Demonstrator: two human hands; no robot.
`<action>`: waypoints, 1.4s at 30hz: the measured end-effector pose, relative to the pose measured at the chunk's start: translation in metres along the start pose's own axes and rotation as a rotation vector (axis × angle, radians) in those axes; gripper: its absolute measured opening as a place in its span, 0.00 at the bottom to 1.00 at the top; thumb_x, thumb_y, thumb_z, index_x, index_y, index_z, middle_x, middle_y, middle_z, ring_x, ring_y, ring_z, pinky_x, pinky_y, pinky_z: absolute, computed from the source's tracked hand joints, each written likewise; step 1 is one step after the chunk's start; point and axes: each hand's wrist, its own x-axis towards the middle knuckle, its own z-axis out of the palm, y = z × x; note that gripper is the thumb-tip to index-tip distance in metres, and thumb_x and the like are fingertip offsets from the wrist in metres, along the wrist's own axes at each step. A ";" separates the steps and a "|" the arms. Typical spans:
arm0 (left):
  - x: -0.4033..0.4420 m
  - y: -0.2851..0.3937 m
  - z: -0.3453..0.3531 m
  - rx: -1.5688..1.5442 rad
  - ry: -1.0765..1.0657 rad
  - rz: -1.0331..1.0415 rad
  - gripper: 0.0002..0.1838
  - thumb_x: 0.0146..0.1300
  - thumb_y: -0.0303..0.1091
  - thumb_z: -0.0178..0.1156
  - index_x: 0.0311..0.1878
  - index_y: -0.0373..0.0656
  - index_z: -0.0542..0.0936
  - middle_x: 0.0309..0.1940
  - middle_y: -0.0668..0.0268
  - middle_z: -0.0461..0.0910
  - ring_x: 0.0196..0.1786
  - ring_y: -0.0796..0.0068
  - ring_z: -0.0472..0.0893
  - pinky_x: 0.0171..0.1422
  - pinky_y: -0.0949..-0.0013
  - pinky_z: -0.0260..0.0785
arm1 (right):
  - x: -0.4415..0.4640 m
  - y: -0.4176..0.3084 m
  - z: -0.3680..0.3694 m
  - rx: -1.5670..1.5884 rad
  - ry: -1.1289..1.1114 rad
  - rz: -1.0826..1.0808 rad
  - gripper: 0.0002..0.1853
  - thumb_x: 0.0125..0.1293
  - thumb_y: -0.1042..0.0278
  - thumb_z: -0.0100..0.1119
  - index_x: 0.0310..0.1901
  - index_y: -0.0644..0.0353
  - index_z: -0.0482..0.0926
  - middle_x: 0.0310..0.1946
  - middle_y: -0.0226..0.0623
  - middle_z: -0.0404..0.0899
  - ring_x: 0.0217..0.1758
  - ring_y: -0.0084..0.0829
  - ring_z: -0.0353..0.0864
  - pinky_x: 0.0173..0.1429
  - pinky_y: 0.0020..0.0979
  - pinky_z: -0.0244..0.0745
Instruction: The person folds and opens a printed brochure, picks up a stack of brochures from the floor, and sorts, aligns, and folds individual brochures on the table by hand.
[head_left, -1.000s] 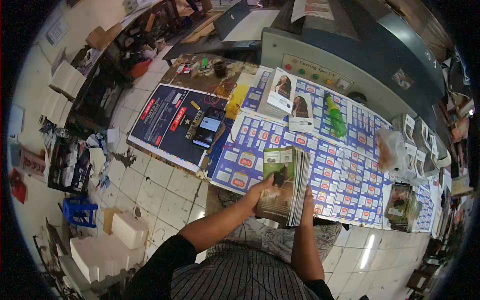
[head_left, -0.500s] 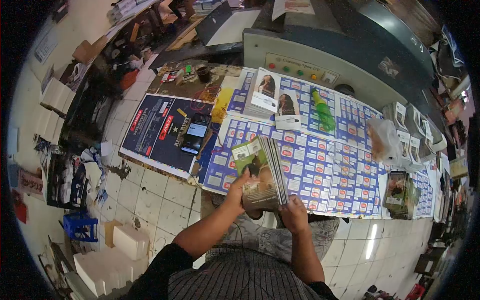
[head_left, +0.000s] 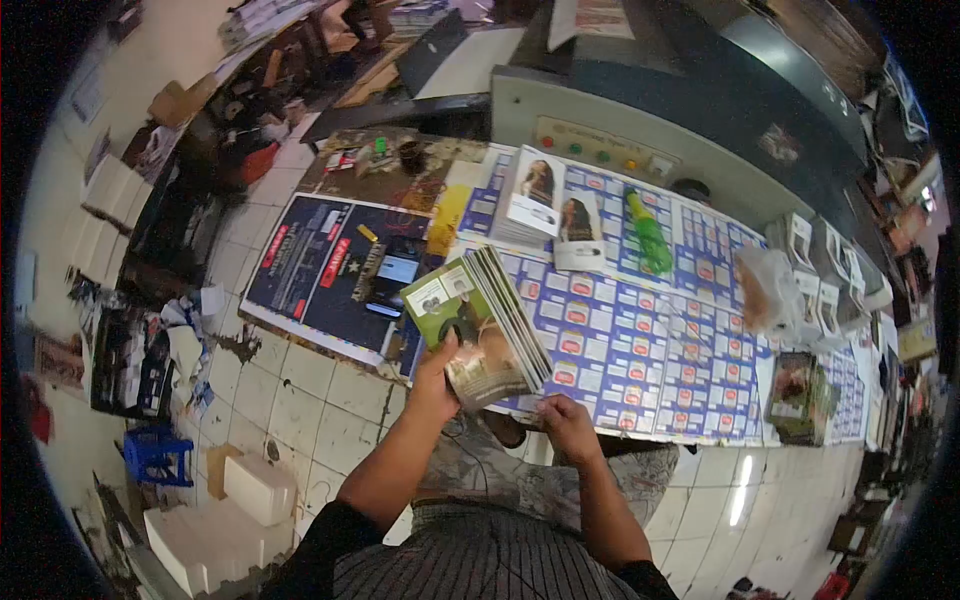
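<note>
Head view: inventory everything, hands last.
Table: one, brown, centre
Booklets: several, green-brown, centre
Sheets: several, blue, on table
Poster: one, dark, table's left
Phone: one, black, on poster
Cup: one, dark, behind poster
Stack: one, white, behind booklets
Leaflet: one, white, beside stack
Bottle: one, green, beside leaflet
Bag: one, translucent, table's right
Pile: one, dark, near bag
Machine: one, grey, behind table
Stool: one, blue, lower left
Boxes: uncounted, white, lower left
Clutter: uncounted, mixed, left
Left hand: one, black-sleeved, holding booklets
Right hand: one, black-sleeved, below booklets
</note>
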 end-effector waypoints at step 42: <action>0.027 -0.060 0.034 1.811 -0.414 0.564 0.38 0.63 0.41 0.68 0.72 0.37 0.65 0.63 0.49 0.73 0.63 0.51 0.74 0.71 0.56 0.64 | 0.029 -0.026 -0.015 0.678 0.401 -0.110 0.29 0.64 0.73 0.66 0.63 0.64 0.64 0.53 0.45 0.77 0.52 0.36 0.82 0.53 0.36 0.81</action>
